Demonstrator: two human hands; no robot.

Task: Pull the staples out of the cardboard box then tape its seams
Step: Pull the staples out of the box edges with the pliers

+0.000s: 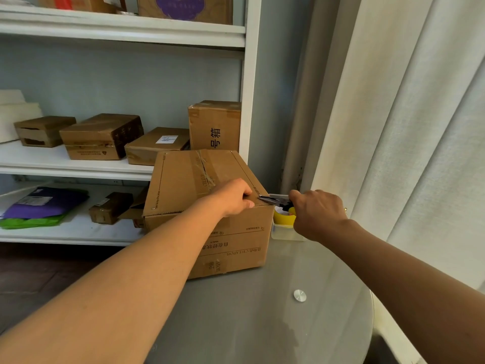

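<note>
Head view: staple-pulling step; left hand (233,197) presses cardboard box (207,214), right hand (319,212) grips pliers (275,200); next, a firm pull

Box (207,206) on table (262,311), before shelves (78,166)
</note>
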